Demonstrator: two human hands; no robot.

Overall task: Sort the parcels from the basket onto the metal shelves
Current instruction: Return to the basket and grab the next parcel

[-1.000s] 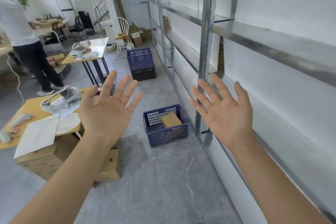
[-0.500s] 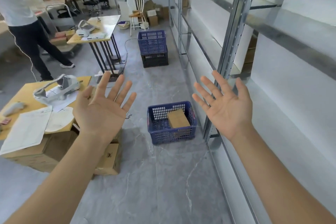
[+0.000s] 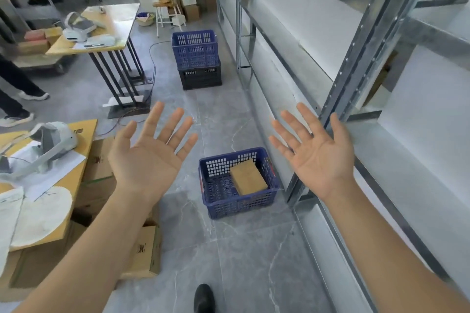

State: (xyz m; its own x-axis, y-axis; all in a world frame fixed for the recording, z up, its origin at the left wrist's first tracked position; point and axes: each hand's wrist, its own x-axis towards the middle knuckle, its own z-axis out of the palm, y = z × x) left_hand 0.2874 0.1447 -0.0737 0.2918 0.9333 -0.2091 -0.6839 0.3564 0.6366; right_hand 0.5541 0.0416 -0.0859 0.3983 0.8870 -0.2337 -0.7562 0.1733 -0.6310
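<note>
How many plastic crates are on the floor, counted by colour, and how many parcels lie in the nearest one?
Blue crates: 2, the near basket and the far blue crate stacked on the black one
Black crates: 1, the black crate
Parcels in the near basket: 1, a brown parcel
Total: 4

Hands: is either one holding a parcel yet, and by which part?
Nothing is held. The left hand and right hand are open, palms up; the parcel lies in the basket.
</note>
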